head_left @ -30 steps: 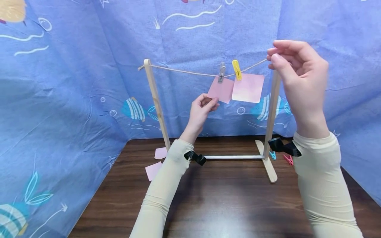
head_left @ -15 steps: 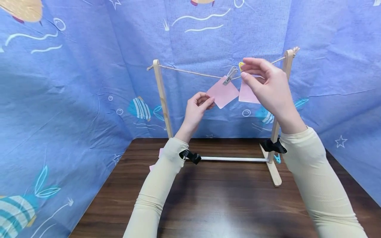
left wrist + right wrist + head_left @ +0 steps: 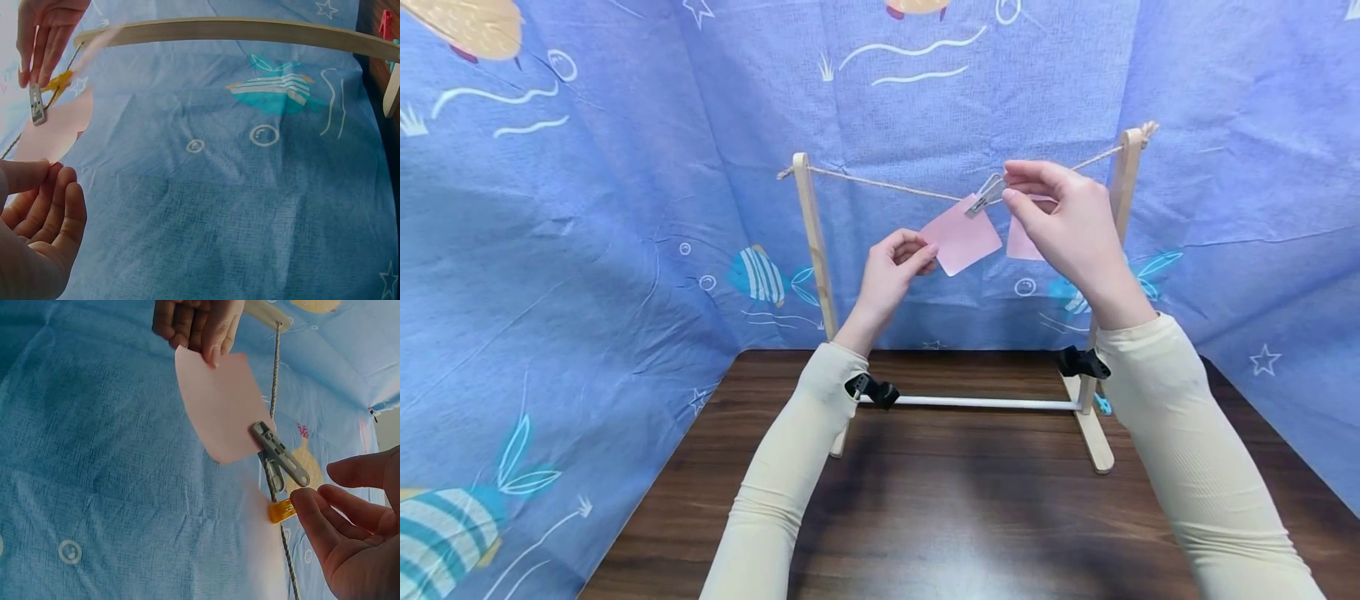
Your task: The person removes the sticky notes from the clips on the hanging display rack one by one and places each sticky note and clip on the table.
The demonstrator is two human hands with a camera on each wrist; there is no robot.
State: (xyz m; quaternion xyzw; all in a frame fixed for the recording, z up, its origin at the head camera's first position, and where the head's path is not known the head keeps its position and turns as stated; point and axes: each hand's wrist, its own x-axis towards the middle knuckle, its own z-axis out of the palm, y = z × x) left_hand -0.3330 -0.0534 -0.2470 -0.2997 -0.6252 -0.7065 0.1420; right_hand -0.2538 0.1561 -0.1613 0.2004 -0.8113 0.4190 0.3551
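My left hand (image 3: pixel 891 275) pinches the lower left corner of a pink paper square (image 3: pixel 961 237) between thumb and fingers. A grey clothespin (image 3: pixel 278 453) clamps the paper's opposite corner to the string (image 3: pixel 887 184), its handles leaning to the right. My right hand (image 3: pixel 1067 221) is raised at those handles. In the right wrist view its thumb and fingertips are spread apart, right beside the handle ends. Close behind the right fingers, a yellow clothespin (image 3: pixel 282 511) sits on the same string. A second pink square (image 3: pixel 1021 242) hangs there, partly covered by the right hand.
A wooden stand with a left post (image 3: pixel 816 250), a right post (image 3: pixel 1123 179) and a white crossbar (image 3: pixel 985 403) stands on the dark table (image 3: pixel 940 508). A blue clothespin (image 3: pixel 1102 404) lies by the right foot. Behind hangs a blue fish-print cloth (image 3: pixel 895 125).
My right hand has come left and down from the right post to the grey clothespin. The paper and that clothespin have tilted, while my left hand keeps its pinch.
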